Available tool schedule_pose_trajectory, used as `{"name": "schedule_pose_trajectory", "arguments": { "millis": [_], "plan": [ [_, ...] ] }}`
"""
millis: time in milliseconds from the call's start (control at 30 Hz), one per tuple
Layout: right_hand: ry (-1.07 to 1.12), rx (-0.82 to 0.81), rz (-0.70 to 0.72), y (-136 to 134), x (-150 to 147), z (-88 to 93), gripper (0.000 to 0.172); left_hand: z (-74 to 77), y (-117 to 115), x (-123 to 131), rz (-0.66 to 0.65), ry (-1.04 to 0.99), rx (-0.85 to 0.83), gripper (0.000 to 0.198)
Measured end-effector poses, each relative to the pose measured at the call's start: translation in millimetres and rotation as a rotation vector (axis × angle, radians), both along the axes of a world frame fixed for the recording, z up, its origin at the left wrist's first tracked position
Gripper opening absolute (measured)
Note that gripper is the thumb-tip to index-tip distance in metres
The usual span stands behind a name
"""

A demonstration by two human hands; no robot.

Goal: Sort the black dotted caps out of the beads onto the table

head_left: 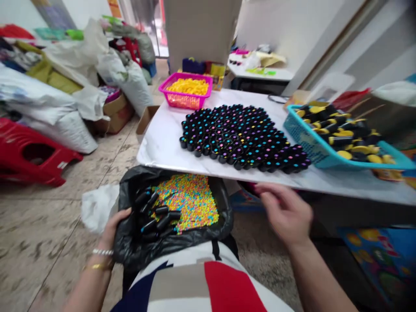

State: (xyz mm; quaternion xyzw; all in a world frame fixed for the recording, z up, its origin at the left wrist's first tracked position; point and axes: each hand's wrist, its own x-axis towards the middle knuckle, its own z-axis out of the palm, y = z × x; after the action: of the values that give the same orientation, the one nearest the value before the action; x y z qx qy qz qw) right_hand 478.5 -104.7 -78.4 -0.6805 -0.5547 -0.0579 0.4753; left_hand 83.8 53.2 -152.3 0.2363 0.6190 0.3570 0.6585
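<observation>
My left hand [114,226] grips the left rim of a tub lined with black plastic [224,216], its thumb over the edge and its other fingers hidden. Inside the tub lie many small colourful beads [191,199] and, on the left, several black cylinders [162,223]. My right hand [287,212] is in the air just off the table's front edge, fingers bent and blurred; nothing shows in it. On the white table [159,143], many black cylinders [234,134] stand packed upright, with blue, purple, pink or yellow dots on their tops.
A pink basket [185,102] of yellow pieces stands at the table's back left. To the right is a blue basket [312,147] with black and yellow parts. White sacks [55,104] and a red stool [32,147] occupy the left floor. A pillar [201,34] rises behind the table.
</observation>
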Motion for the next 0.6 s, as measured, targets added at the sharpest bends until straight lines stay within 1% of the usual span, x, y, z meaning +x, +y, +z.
{"name": "schedule_pose_trajectory", "arguments": {
  "millis": [33,67,100,133,167,233,333,400,467,533,600],
  "plan": [
    [-0.052,-0.138,0.233,5.6,-22.7,-7.3,0.022,-3.1,-1.2,-2.8,0.017,-0.019,-0.036,0.016],
    [-0.082,-0.234,0.409,13.9,-43.5,-16.3,0.022,-5.8,-0.5,-3.0,0.028,-0.028,-0.045,0.017],
    [-0.095,-0.303,0.527,24.4,-62.2,-26.5,0.023,-8.3,1.4,-1.8,0.034,-0.036,-0.044,0.018],
    [-0.103,-0.368,0.604,36.6,-78.9,-37.1,0.025,-10.7,3.7,-0.2,0.037,-0.034,-0.031,0.020],
    [-0.114,-0.421,0.651,49.7,-93.7,-47.3,0.027,-13.1,5.8,1.0,0.039,-0.035,-0.025,0.021],
    [-0.176,-0.512,0.712,75.5,-118.1,-63.9,0.031,-18.3,8.2,0.9,0.045,-0.051,-0.033,0.024],
    [-0.374,-0.646,0.810,103.2,-137.3,-76.1,0.037,-27.2,7.7,-5.5,0.046,-0.080,-0.053,0.028],
    [-0.474,-0.690,0.814,112.1,-134.4,-77.8,0.034,-32.6,6.8,-10.6,0.032,-0.107,-0.064,0.032],
    [-0.523,-0.686,0.718,115.1,-121.1,-78.2,0.031,-36.4,6.9,-13.4,0.020,-0.128,-0.055,0.032],
    [-0.538,-0.671,0.621,114.2,-105.7,-79.8,0.030,-37.7,8.5,-13.2,0.028,-0.138,-0.029,0.029],
    [-0.529,-0.678,0.605,110.9,-96.7,-83.2,0.030,-36.6,10.8,-10.6,0.042,-0.144,-0.011,0.026]
  ]
}}
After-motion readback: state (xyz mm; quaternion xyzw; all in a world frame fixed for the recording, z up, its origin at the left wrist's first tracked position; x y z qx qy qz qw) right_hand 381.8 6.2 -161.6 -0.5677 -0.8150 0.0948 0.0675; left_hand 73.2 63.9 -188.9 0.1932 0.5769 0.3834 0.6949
